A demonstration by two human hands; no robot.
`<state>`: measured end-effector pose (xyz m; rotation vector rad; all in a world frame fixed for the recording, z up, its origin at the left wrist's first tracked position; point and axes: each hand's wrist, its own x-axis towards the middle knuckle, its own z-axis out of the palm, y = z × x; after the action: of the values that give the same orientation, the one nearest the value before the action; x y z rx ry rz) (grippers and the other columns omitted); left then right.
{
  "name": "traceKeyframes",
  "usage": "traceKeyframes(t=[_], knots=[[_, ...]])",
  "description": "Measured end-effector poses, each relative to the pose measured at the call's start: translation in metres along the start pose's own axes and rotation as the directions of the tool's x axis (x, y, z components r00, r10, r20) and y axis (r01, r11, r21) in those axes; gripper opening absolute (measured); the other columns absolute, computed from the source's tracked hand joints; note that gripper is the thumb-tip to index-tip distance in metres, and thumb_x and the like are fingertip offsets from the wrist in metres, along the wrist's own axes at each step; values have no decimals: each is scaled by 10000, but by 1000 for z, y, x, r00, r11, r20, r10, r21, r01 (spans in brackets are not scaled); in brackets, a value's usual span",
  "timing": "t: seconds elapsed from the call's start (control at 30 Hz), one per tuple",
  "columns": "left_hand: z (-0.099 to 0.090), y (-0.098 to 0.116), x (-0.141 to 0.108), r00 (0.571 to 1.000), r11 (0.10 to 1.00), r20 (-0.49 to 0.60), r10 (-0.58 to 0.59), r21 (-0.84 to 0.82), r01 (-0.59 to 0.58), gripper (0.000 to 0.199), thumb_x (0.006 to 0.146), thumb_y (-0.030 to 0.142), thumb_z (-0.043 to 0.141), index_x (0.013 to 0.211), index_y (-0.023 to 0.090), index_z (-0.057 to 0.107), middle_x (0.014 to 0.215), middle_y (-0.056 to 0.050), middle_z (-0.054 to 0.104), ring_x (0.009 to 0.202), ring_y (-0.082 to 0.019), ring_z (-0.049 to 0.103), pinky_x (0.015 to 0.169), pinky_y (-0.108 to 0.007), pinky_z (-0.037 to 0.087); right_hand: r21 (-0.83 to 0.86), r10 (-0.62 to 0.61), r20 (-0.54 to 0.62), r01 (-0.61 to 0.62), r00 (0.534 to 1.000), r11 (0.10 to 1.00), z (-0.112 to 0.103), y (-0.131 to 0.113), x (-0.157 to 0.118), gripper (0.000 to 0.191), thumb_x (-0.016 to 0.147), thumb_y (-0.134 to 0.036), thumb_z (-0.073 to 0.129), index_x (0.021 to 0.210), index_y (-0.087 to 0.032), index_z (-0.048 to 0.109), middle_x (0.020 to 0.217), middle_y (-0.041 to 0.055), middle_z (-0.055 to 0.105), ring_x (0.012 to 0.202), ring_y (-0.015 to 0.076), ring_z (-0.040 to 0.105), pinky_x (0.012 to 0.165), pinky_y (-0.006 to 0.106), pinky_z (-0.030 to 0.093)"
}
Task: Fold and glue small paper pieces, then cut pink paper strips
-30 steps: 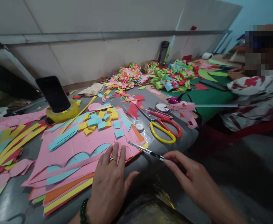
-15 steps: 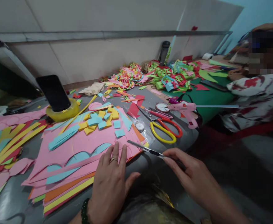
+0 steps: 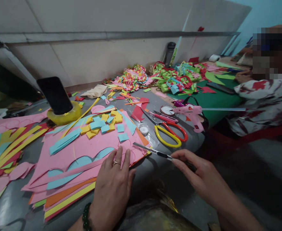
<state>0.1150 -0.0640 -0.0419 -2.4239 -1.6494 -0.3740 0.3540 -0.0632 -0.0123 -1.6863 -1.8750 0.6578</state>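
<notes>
The thumb of the left hand (image 3: 114, 183) has drawn in beside its fingers, and the right hand (image 3: 196, 173) has shifted slightly outward with the knife (image 3: 161, 154). This seems only an adjustment: no fresh cut shows. The left hand lies flat, holding nothing, its fingertips on the pink sheet (image 3: 88, 146) atop a stack near the tabletop (image 3: 193, 142) edge. The right pinches the slim, silvery knife, its tip over that sheet; contact is unclear. Wavy cut edges in the sheet reveal blue paper (image 3: 80, 163).
</notes>
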Motion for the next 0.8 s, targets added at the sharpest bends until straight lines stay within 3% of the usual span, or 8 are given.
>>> traceKeyframes(t=[0.17, 0.37, 0.5, 0.67, 0.8], knots=[[-10, -6, 9, 999, 999, 48, -24, -28, 25, 367, 918, 253, 421, 1256, 206, 556, 1280, -93, 581, 1081, -263, 535, 890, -401, 498, 110, 5, -155, 12, 988, 994, 9, 3, 6, 214, 865, -406, 520, 922, -212, 592, 824, 18, 656, 750, 173, 612, 632, 251, 472], [-15, -5, 23, 997, 998, 61, -47, -47, 49, 338, 911, 300, 448, 1209, 214, 580, 1214, -91, 610, 1017, -259, 543, 818, -379, 519, 182, 37, -158, -7, 987, 983, 30, 1, 31, 277, 776, -423, 617, 911, -181, 622, 762, 16, 638, 676, 172, 587, 571, 253, 454], [-9, -3, 23, 998, 997, 41, -56, -46, 58, 416, 902, 339, 466, 1266, 149, 535, 1234, -121, 600, 1056, -271, 529, 851, -384, 510, 188, 23, -96, -4, 995, 982, 43, -12, 42, 332, 783, -428, 621, 994, -174, 662, 621, -8, 605, 564, 152, 551, 514, 246, 428], [-6, -7, 16, 998, 999, 65, 5, -40, -3, 500, 861, 363, 536, 1273, 81, 526, 1300, -139, 571, 1168, -279, 489, 966, -396, 460, 292, -183, 112, 143, 977, 946, 51, -27, 31, 268, 859, -335, 562, 1075, -234, 684, 936, 25, 721, 792, 175, 651, 697, 255, 490], [-8, -12, 8, 998, 1000, 66, -2, 18, 1, 535, 836, 375, 568, 1271, 67, 531, 1289, -147, 582, 1183, -298, 484, 986, -421, 449, 290, -167, 162, 114, 973, 950, 54, -26, 28, 282, 916, -357, 478, 1071, -238, 682, 967, 23, 719, 858, 186, 645, 762, 278, 485]])
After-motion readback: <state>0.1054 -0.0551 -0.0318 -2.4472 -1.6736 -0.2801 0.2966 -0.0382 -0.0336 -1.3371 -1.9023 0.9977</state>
